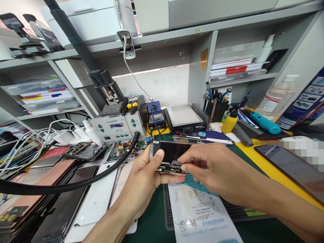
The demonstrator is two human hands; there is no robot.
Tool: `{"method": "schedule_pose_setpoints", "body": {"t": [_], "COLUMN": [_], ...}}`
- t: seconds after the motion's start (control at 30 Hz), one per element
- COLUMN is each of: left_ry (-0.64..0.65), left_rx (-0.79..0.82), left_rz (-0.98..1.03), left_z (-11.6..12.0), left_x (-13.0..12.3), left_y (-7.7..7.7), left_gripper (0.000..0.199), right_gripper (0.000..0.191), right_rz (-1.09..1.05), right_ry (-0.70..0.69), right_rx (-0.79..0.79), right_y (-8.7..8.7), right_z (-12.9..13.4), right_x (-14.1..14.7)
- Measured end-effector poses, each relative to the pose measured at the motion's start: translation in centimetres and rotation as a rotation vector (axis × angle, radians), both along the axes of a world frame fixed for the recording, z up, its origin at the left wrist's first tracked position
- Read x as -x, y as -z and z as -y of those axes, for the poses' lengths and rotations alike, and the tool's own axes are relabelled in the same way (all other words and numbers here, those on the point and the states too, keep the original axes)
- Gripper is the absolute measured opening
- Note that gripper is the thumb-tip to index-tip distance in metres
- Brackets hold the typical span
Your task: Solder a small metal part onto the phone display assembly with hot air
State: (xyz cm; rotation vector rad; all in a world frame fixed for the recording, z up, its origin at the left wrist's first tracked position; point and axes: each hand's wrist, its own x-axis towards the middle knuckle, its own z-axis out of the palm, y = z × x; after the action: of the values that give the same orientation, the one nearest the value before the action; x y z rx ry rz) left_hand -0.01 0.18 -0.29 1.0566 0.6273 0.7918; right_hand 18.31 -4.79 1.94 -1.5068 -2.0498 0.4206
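My left hand [149, 165] is closed around an opened smartphone [172, 150], thumb on its upper face and fingers underneath. The phone has a dark flat panel, and bare inner parts show along the edge nearest me. Pinched between thumb and forefinger of my right hand [210, 165] is a small thin grey razor blade [176, 164] with a slotted middle. It lies against the phone's near edge; whether its edge sits in a gap cannot be made out. Below both hands, a worn printed sheet [199, 216] rests on the green mat [149, 216].
Phone parts and back covers [93, 199] crowd the left, crossed by a black hose [76, 187]. A rework station [115, 128] and a heating plate [184, 118] stand behind. To the right are a yellow bottle [230, 120], a teal tool [265, 122] and a phone showing a timer [291, 165].
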Motion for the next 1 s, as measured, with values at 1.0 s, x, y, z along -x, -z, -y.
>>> {"method": "schedule_pose_setpoints", "body": {"t": [1.0], "left_ry": [0.013], "left_rx": [0.007], "left_rz": [-0.001], "left_z": [0.2], "left_x": [-0.4], "left_y": [0.3], "left_gripper": [0.024], "right_gripper": [0.021], "right_rz": [0.006], "right_ry": [-0.011], "right_rx": [0.138], "right_y": [-0.6], "right_z": [0.3], "right_x": [-0.7]}}
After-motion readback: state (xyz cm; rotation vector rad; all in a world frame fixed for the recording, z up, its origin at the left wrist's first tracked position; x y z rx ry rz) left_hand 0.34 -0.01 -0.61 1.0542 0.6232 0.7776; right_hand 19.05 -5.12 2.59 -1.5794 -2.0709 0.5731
